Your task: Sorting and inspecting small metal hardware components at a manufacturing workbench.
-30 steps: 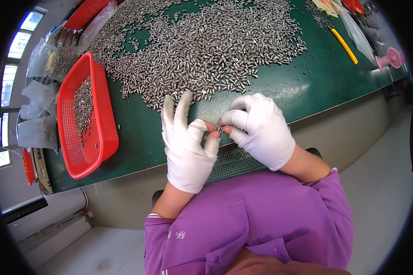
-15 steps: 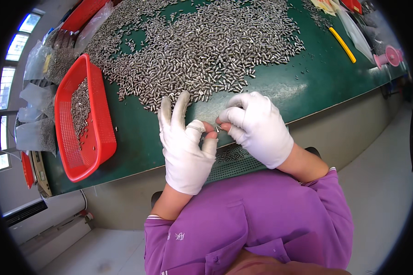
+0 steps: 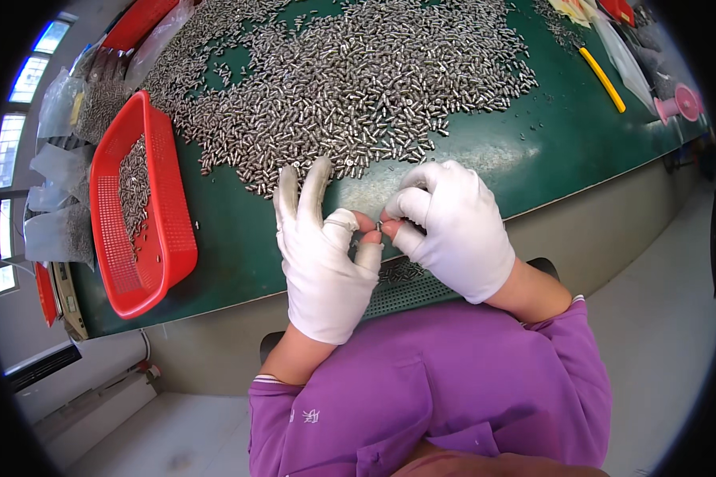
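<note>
Both hands wear white gloves with the thumb and index fingertips bare, and they meet over the near edge of the green table (image 3: 239, 274). My left hand (image 3: 326, 254) pinches a small metal part (image 3: 379, 226) between thumb and index finger, its other fingers stretched toward the pile. From the other side, my right hand (image 3: 461, 230) closes its thumb and index finger on the same spot. Whether the right fingertips hold a second tiny piece is too small to tell. Just beyond the hands spreads a large pile of small silvery cylindrical metal parts (image 3: 358, 87).
A red plastic basket (image 3: 184, 238) with some metal parts inside stands at the left. Beneath the hands, a green perforated tray (image 3: 410, 296) holds dark small pieces. A yellow-handled tool (image 3: 603, 79) and a pink spool (image 3: 680, 105) lie at the right. Filled plastic bags (image 3: 60, 230) line the far left.
My right fingertips have come closer to the left ones and now close around the small metal part, covering more of it. My left hand keeps its pinch.
</note>
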